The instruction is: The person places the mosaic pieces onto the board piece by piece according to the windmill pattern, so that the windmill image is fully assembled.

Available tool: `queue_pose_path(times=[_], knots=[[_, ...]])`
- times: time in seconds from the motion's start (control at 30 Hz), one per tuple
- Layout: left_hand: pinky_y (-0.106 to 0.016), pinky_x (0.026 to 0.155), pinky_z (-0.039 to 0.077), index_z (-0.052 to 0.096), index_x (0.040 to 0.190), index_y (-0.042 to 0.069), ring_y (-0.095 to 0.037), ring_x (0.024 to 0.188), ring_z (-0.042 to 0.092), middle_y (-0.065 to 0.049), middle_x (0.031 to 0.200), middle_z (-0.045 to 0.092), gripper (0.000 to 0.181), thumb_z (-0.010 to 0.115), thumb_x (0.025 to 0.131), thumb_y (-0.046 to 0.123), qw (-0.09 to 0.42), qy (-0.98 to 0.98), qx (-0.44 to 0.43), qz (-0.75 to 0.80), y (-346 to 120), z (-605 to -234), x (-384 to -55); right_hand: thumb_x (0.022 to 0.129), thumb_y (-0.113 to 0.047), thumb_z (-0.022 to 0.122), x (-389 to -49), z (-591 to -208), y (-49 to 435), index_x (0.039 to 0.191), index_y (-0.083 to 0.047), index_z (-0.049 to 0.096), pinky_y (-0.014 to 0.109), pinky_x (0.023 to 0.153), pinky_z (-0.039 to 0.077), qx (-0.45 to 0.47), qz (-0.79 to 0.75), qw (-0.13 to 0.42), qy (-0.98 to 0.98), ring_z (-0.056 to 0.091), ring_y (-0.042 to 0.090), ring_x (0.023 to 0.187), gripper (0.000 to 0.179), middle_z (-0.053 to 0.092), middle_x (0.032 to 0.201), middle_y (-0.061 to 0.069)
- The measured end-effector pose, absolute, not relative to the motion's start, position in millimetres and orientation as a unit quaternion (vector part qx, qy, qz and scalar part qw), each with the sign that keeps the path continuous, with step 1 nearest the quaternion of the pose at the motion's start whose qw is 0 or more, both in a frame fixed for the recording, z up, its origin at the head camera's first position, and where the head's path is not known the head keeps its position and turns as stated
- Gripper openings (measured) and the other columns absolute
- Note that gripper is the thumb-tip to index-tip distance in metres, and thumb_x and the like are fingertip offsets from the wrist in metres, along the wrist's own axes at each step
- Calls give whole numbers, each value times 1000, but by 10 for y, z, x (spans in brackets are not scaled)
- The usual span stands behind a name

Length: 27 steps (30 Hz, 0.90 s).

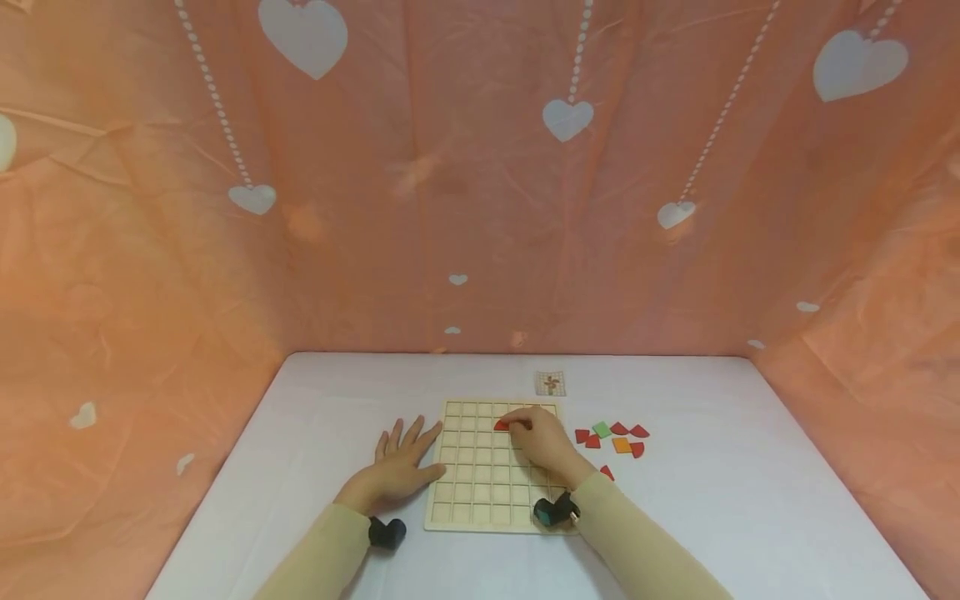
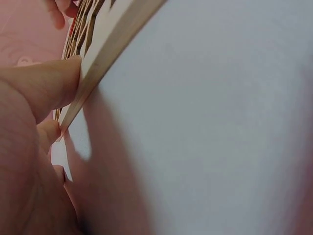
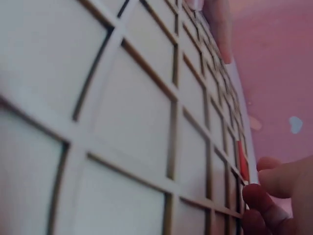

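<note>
A square wooden grid board (image 1: 482, 477) lies on the white table, its cells divided by raised ridges. My left hand (image 1: 397, 468) is spread flat at the board's left side, and its thumb (image 2: 63, 81) touches the board's edge in the left wrist view. Over the upper part of the board my right hand (image 1: 542, 437) is bent down, pinching a red quarter-round tile (image 1: 501, 425) at a cell. That red tile (image 3: 242, 159) appears edge-on beside the curled fingertips (image 3: 259, 193) in the right wrist view. My fingers partly cover it.
Right of the board lie several loose red tiles (image 1: 637, 450), a green square tile (image 1: 602, 429) and an orange square tile (image 1: 622, 445). One red tile (image 1: 607, 473) lies near my right wrist. A small pattern card (image 1: 551, 383) sits behind the board, before a pink curtain (image 1: 510, 250).
</note>
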State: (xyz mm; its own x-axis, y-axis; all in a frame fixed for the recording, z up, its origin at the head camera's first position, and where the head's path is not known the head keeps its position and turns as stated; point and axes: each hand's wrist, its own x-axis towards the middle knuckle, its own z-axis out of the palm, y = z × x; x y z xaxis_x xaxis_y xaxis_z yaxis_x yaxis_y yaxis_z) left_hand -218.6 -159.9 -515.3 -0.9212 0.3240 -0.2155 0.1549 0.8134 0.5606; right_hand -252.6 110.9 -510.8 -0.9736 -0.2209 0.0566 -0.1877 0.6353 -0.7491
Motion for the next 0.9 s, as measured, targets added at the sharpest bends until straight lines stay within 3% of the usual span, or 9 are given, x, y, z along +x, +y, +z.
queue_pose_path(times=[0.27, 0.43, 0.57, 0.7, 0.9], knots=[[-56, 111, -13, 25, 155, 21, -38, 144, -15, -13, 162, 5, 74, 58, 93, 45, 154, 938, 123, 284, -1595, -5172, -2201, 94, -24, 65, -2446, -4998, 1369, 120, -14, 68, 37, 79, 50, -97, -439, -2, 893, 57, 16, 93, 28, 62, 105, -1], [-57, 111, -12, 25, 155, 20, -39, 144, -14, -13, 161, 5, 74, 58, 94, 44, 156, 941, 121, 276, -1591, -5154, -2189, 90, -30, 71, -2400, -4929, 1633, 121, -18, 68, 35, 80, 50, -53, -430, -3, 901, 56, 18, 96, 34, 62, 110, 2], [-57, 111, -12, 25, 155, 20, -39, 144, -14, -13, 161, 5, 73, 58, 94, 45, 155, 940, 122, 277, -1600, -5154, -2188, 88, -31, 73, -2392, -4912, 1877, 124, -17, 66, 31, 72, 50, -15, -449, 6, 893, 56, 21, 94, 39, 60, 116, 6], [-57, 111, -12, 25, 155, 20, -39, 144, -14, -13, 161, 6, 74, 58, 93, 45, 151, 939, 126, 281, -1608, -5166, -2197, 89, -32, 71, -2361, -4900, 2136, 129, -12, 62, 29, 68, 51, 12, -467, 19, 884, 53, 25, 92, 46, 57, 121, 11], [-57, 111, -12, 25, 155, 20, -39, 144, -14, -13, 161, 6, 74, 57, 93, 46, 148, 940, 127, 279, -1612, -5188, -2204, 92, -37, 66, -2291, -4876, 2468, 134, -9, 57, 30, 71, 54, 28, -459, 20, 888, 55, 28, 95, 52, 55, 125, 16]])
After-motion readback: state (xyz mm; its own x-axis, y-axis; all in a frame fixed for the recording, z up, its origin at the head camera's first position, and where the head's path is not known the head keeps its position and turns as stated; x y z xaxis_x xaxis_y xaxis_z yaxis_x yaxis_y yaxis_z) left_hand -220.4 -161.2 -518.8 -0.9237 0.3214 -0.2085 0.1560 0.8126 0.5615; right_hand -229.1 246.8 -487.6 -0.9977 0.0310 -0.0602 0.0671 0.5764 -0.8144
